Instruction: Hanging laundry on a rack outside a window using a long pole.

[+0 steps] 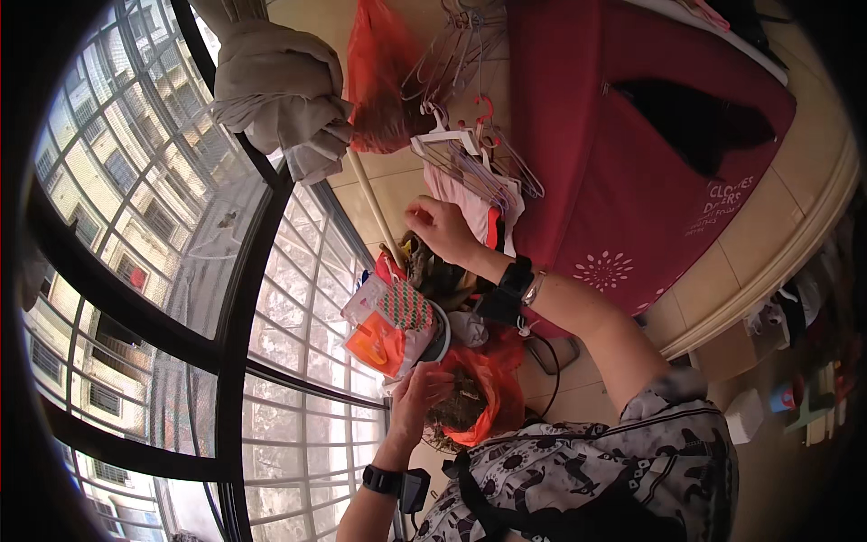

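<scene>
My right hand (439,227) is raised over the gap between a pale pole (369,196) and a pink garment (457,196). Its fingers are curled, and whether they pinch something thin is unclear. My left hand (421,394) has bent fingers beside a red plastic bag (504,386) with dry, root-like plant matter (457,406) in its mouth. What its fingertips touch cannot be made out. Between the hands stands a grey-rimmed bucket (443,335), with an orange and white bag (379,344) and a green-and-red patterned piece (406,305) at its top.
Black-framed barred windows (234,379) line the left side. A knotted grey curtain (281,95) hangs near another red bag (383,81). Clothes hangers (467,146) cluster before a large dark-red fabric clothes-dryer cover (576,135) on the right.
</scene>
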`<state>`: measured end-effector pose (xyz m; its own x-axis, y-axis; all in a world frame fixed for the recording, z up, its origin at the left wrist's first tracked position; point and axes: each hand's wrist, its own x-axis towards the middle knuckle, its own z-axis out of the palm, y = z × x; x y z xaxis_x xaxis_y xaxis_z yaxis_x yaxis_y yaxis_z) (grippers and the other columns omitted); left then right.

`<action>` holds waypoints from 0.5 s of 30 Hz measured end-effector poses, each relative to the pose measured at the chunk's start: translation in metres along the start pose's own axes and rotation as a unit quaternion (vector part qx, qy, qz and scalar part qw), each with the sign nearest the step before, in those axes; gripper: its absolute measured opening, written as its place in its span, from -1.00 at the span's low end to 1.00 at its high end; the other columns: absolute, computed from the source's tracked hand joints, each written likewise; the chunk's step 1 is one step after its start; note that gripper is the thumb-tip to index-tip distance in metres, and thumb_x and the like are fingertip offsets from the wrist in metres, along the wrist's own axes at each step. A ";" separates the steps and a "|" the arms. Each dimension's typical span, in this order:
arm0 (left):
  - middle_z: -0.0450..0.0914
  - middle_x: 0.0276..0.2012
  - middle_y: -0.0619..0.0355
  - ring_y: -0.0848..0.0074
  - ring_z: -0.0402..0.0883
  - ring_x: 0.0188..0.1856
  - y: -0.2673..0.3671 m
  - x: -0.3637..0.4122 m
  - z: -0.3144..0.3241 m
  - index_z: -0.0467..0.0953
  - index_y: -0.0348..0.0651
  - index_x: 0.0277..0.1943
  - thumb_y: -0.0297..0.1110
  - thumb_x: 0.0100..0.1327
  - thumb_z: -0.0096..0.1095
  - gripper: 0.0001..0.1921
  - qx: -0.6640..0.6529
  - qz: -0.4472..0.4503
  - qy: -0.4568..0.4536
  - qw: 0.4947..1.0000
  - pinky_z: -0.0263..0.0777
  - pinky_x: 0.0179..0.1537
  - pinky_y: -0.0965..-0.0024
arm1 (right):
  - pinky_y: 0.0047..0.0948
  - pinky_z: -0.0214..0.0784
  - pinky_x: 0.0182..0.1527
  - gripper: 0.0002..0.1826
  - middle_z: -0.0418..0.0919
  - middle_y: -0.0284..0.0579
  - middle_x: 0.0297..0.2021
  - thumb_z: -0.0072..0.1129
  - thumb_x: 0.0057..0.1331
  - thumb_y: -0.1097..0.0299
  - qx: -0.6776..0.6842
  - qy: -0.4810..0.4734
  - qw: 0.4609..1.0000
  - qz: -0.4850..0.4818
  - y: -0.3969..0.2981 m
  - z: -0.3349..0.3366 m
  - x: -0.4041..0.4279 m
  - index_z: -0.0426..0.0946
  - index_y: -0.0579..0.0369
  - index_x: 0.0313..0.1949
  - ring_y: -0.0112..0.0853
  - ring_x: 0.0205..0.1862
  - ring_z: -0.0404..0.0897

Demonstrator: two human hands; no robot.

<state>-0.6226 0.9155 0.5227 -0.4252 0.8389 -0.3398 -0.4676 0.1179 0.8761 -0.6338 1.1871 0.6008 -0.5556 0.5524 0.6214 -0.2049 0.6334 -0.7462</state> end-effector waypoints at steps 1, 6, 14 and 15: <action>0.59 -0.21 -0.03 0.29 0.59 -0.17 0.001 0.000 -0.005 0.32 -0.25 0.07 0.03 0.36 -0.16 -0.51 0.019 -0.012 0.016 1.000 0.43 -0.06 0.30 | -0.49 0.30 -0.50 -0.83 0.52 -0.13 -0.61 0.11 0.20 0.34 0.007 0.069 0.998 -0.002 0.014 -0.024 0.017 0.49 0.22 -0.37 -0.44 -0.57 0.51; 0.59 -0.30 0.00 0.35 0.59 -0.28 -0.027 -0.008 -0.023 0.38 -0.25 -0.05 0.00 0.35 -0.14 -0.56 0.001 -0.042 0.184 0.982 0.45 -0.18 0.35 | -0.31 0.35 -0.33 -0.87 0.56 -0.01 -0.47 0.07 0.18 0.40 -0.083 0.286 0.952 0.073 0.142 -0.132 0.085 0.51 0.20 -0.38 -0.20 -0.40 0.56; 0.57 -0.28 -0.03 0.31 0.58 -0.26 -0.064 -0.025 -0.007 0.33 -0.30 0.02 0.04 0.32 -0.10 -0.50 -0.075 -0.083 0.312 0.944 0.45 -0.18 0.31 | -0.36 0.39 -0.29 -0.90 0.56 -0.03 -0.48 0.12 0.13 0.45 -0.024 0.325 0.939 0.109 0.187 -0.119 0.127 0.50 0.16 -0.34 -0.25 -0.37 0.58; 0.58 -0.30 -0.02 0.32 0.59 -0.29 -0.062 -0.023 0.000 0.35 -0.31 0.00 0.04 0.32 -0.09 -0.50 -0.080 -0.088 0.320 0.940 0.47 -0.21 0.33 | -0.36 0.39 -0.29 -0.90 0.56 -0.03 -0.48 0.12 0.13 0.45 -0.023 0.324 0.940 0.108 0.183 -0.120 0.142 0.50 0.16 -0.34 -0.25 -0.37 0.58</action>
<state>-0.5835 0.8886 0.4763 -0.6851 0.3160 -0.6564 -0.6639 0.1001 0.7411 -0.6530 1.4463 0.5814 0.0299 0.8748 0.4835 -0.1007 0.4839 -0.8693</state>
